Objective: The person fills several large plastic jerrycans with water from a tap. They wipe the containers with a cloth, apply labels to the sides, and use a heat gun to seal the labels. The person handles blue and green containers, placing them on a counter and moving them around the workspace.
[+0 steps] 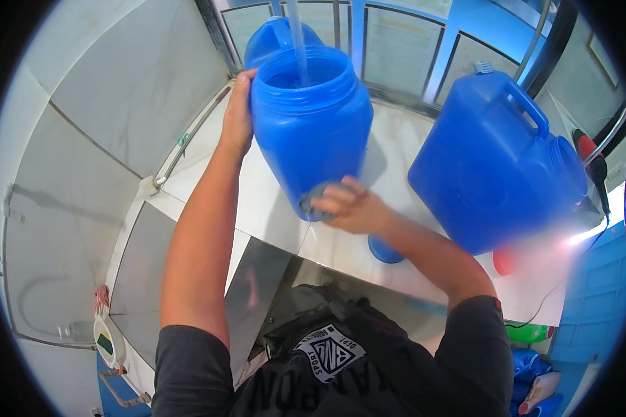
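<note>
In the middle of the white counter stands a large blue wide-mouthed plastic container [313,132], its screw neck uncovered. Something clear, a water stream or a tube [297,35], runs down into its mouth. My left hand [238,118] grips the container's left side just below the neck, fingers curled behind it. With my right hand [356,207] I press a grey-green scrubber [316,201] to the container's lower front; the hand is slightly blurred. A round blue cap [386,249] lies on the counter by my right forearm, which partly covers it.
On the right a big blue jerrycan [494,156] with a handle lies on the counter, and another blue container [275,38] stands behind mine. A red object [502,261] sits near the right edge. Tiled wall [76,153] borders the left; a framed window [400,52] is behind.
</note>
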